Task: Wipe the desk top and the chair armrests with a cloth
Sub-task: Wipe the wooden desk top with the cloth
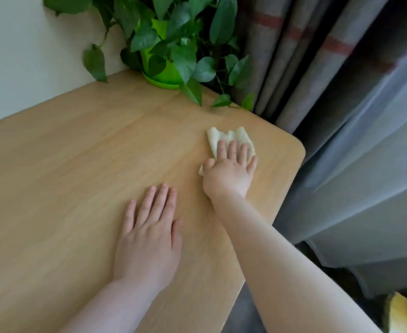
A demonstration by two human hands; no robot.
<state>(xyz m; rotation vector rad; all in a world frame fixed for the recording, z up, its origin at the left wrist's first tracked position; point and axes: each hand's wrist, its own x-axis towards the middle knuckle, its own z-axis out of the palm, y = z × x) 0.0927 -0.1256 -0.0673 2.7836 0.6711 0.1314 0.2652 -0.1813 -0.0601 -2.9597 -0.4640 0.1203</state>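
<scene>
Potted plant [166, 44] at desk [65, 152] corner

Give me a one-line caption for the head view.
Right hand presses a cloth on the wooden desk; left hand rests flat.

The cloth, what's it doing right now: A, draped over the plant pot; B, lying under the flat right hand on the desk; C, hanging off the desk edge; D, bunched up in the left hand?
B: the right hand presses the cloth flat on the desk top, while the left hand rests bare on the wood.
</scene>
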